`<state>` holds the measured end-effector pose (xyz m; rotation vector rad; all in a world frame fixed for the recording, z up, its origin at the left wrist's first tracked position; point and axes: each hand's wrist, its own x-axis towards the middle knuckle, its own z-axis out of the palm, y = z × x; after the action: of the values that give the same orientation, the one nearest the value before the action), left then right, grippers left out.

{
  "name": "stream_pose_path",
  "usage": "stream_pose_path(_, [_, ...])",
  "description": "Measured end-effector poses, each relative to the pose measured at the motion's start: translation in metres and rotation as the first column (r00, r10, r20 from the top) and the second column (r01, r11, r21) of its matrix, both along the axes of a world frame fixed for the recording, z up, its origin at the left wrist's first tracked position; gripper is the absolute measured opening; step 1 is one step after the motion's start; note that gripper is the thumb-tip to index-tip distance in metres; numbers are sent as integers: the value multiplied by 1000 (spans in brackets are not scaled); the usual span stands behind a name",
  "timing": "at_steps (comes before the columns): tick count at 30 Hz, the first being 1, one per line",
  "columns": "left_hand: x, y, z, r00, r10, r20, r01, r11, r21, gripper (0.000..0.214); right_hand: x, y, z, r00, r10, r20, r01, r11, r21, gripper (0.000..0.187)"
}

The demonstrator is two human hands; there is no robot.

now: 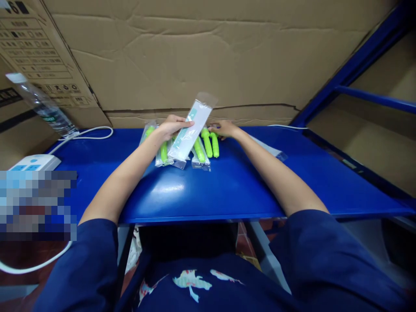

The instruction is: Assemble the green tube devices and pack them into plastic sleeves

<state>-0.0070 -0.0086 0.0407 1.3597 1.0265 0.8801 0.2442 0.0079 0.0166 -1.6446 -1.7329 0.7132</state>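
Note:
In my left hand [173, 125] is a long clear plastic packet [191, 130] with a white and teal card inside. Thumb and fingers pinch it near the middle, and it is tilted, top end to the right. My right hand [225, 129] reaches over the upper ends of two bright green ridged stick-like pieces [210, 144], its fingers curved and apart; whether they touch is unclear. Under and beside the held packet lie more green pieces in clear bags [199, 151], partly covered. Another bagged green piece [163, 151] lies below my left hand.
Right of my right forearm, another clear packet [274, 151] lies on the blue table [208, 190]. At the left stand a tilted water bottle [48, 110] and a white power strip [39, 162] with a cord. Cardboard [208, 56] walls the back; a blue frame [344, 78] rises at right.

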Motion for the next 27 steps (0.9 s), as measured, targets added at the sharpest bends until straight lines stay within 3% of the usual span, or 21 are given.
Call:
stream_pose_path(5, [-6, 6, -4, 999, -33, -32, 34, 999, 21, 21, 3, -11, 8, 983, -6, -184, -36, 975, -221, 68])
stream_pose_path(7, [-8, 9, -5, 999, -27, -43, 28, 999, 21, 22, 7, -14, 16, 973, -12, -232, -44, 971, -237, 64])
stream_pose_path(10, [-12, 12, -6, 999, -13, -53, 14, 1000, 17, 22, 17, -18, 30, 962, 8, -273, -67, 976, -207, 36])
stream_pose_path(14, [-16, 12, -4, 994, -31, -101, 33, 999, 20, 24, 31, -16, 51, 928, 36, -370, -45, 999, -16, 15])
stream_pose_path(19, [-14, 5, 0, 981, -93, -169, 92, 996, -14, 28, 33, -7, 66, 840, 139, -525, 36, 950, 310, 41])
stream_pose_path(23, [-12, -1, 2, 968, -197, -154, 193, 980, -39, 30, 26, -6, 65, 800, 159, -578, 71, 932, 355, 52])
stream_pose_path(27, [-12, -2, 3, 957, -239, -165, 236, 971, -41, 30, 28, -3, 61, 825, 157, -543, 122, 889, 442, 56])
